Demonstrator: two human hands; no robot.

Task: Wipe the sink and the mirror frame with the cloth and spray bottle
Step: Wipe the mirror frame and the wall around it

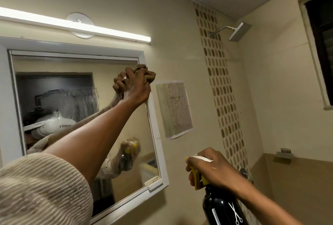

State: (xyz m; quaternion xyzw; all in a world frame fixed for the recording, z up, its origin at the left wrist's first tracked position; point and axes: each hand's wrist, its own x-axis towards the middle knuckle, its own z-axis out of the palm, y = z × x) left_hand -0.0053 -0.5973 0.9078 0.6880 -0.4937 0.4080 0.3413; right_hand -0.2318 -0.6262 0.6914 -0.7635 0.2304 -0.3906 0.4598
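left hand (134,85) is gripping a bunched brown cloth (146,73) on the white mirror frame (155,131) mid-frame, right hand (210,167) is holding the dark spray bottle (221,206) w/ yellow trigger, bottom right

The left arm stretches up and far, nearly straight, its ribbed sleeve pushed back above the elbow. The left hand (134,85) is raised high, fingers curled tight into a fist that grips a bunched cloth (146,74), a ring on one finger. The right hand (210,168) sits lower at the near right, fingers wrapped round the head of a spray bottle (222,206), forearm bare.
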